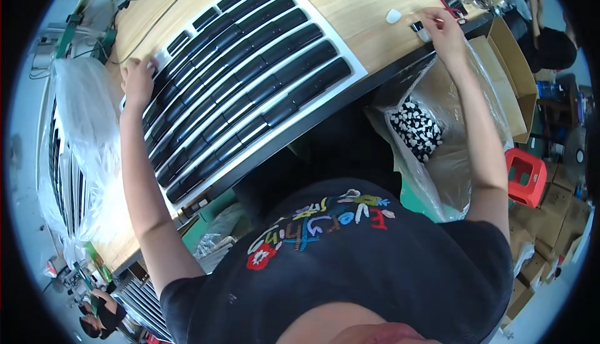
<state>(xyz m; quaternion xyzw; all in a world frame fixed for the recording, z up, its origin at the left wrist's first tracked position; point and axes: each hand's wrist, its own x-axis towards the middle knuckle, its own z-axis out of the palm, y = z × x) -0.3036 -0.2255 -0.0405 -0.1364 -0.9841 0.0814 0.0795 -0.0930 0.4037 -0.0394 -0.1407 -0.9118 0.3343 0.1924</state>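
A white tray (359, 69) lies on the wooden table, filled with rows of glossy black tube-like pieces (250, 63). At its left edge is my left hand (137, 81), fingers bent around something small beside the ends of the rows; the hand itself hides it. Over the table's right front edge, my right hand (440, 28) has its fingers curled together, and what they hold, if anything, cannot be made out. Just beside those fingertips is a small black-and-white piece (420, 31). A rounded white piece (393, 16) lies a little to the left of it.
Below my right forearm stands a plastic-lined carton (450, 156) with many small black-and-white pieces (415, 128). A red plastic stool (526, 176) is at the right. Plastic-wrapped stacks (87, 119) stand at left; cables cross the table's back left. Other people sit farther off.
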